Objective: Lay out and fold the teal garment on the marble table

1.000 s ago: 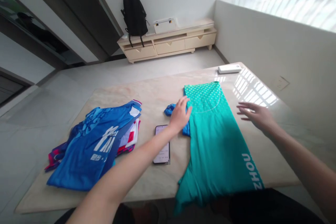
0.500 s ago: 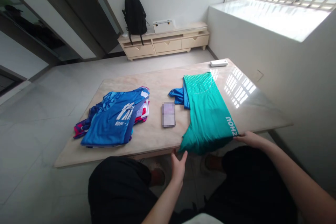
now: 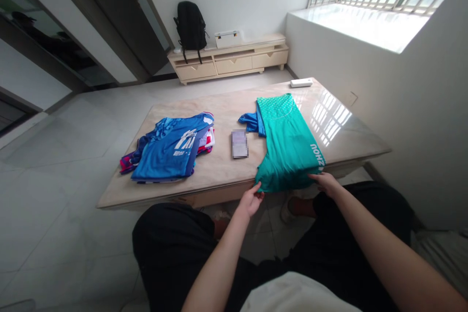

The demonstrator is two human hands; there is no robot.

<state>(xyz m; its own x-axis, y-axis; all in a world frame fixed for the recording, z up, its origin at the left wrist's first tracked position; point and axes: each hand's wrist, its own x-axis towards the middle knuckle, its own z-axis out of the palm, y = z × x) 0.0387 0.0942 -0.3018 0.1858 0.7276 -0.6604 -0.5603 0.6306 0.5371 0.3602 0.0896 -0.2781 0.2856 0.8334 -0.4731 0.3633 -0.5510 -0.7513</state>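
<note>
I am sitting at a pale, marble-patterned table [image 3: 226, 174], both bare hands at the near end of a green shirt [image 3: 290, 144]. The shirt lies lengthwise on the right half of the tabletop, its near end reaching past the table's edge toward me. My left hand [image 3: 252, 201] has its thumb and fingers drawn together on the near left corner of the cloth, pinching it. My right hand [image 3: 326, 184] grips the near right corner, just below some white lettering, its fingers almost closed with the fabric between them; how tightly they press, I cannot tell. At the far end the shirt is patterned with small light shapes, and a blue garment [image 3: 261, 126] sticks out from beneath its left side. Just left of the shirt is a phone [image 3: 240, 144], its screen blurred. Farther left sits a stack of clothes, topped by a blue shirt [image 3: 164, 151] with white print. A slim white device [image 3: 301, 83] rests near the far right corner. Beyond the table, a black backpack [image 3: 190, 27] and a white box [image 3: 227, 39] stand on a low wooden cabinet [image 3: 234, 64].
</note>
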